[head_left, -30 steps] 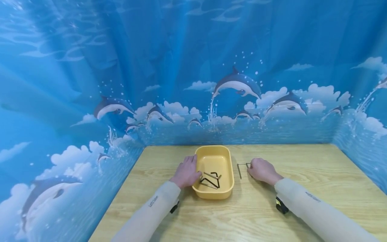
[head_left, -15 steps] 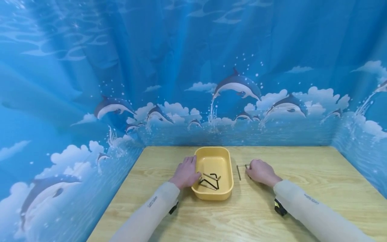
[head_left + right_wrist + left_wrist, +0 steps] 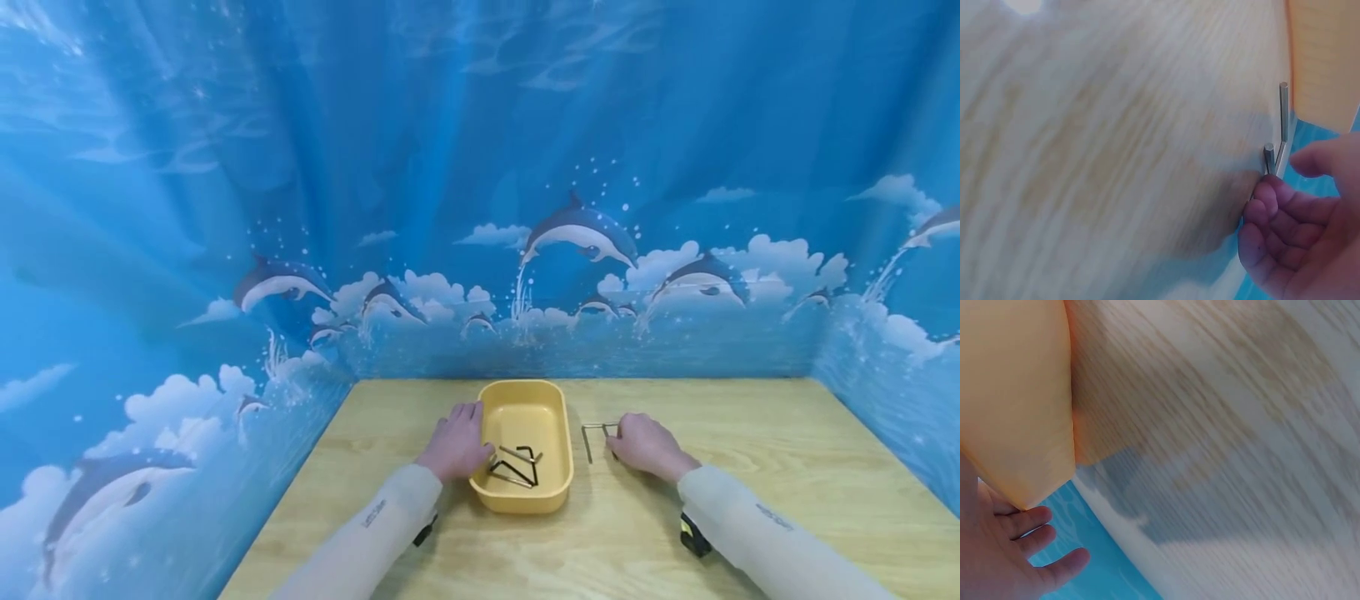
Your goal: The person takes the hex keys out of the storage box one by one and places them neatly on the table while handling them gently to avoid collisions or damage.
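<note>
My left hand (image 3: 456, 443) rests at the left rim of the yellow tray (image 3: 566, 446), its thumb over the edge. Its visible fingers (image 3: 1066, 567) look relaxed in the left wrist view. Several hex keys (image 3: 534, 467), black and metallic, lie crossed at the tray's near end. Right of the tray, a silver hex key (image 3: 587, 443) lies on the table. Beside it, my right hand (image 3: 645, 446) has curled fingers at a second silver hex key (image 3: 1269, 156), whose other end they hide. The right thumb stands slightly apart in the right wrist view.
The wooden table (image 3: 637, 550) runs back to a blue dolphin-print curtain (image 3: 450, 333), which also rises along the left and right sides. Dark wrist devices (image 3: 693, 535) show under the pale sleeves.
The second silver hex key has shifted slightly left toward the first, together with my right hand. My left hand stays at the tray rim. The head view has tilted a little upward.
</note>
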Available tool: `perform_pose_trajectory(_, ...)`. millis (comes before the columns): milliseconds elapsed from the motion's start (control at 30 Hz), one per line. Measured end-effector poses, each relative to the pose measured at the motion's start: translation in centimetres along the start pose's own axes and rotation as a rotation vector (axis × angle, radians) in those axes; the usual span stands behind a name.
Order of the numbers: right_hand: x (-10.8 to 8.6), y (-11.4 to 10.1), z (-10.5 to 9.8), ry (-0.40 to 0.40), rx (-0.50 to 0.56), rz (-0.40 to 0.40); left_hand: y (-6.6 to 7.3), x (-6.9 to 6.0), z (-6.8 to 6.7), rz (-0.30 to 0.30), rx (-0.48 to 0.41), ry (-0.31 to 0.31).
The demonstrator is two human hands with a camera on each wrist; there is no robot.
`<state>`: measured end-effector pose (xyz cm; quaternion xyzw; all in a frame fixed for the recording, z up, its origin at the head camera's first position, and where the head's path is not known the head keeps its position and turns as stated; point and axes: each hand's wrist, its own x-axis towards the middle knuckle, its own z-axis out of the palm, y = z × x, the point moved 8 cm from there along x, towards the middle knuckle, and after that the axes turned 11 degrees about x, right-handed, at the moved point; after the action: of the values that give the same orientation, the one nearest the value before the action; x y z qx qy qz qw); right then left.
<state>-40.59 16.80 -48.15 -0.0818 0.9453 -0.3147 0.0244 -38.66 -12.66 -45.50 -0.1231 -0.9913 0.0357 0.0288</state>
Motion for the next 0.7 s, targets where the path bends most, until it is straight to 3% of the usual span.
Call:
perform_pose_trajectory(267,-0.32,0.20,0.48,-0.003,0.006,-0.020,-0.02,-0.14,0.86,-0.010,-0.007,0.024)
perform_pose_trajectory(467,-0.27,0.37,0.51,-0.025,0.018,-0.002,-0.08,0.17,0.71,-0.019,0.013,0.049)
perform_pose_trajectory(700,-0.22,-0.29,0.35,-0.020,-0.020,-0.050,-0.25,0.02,0.22,-0.047,0.014,0.045)
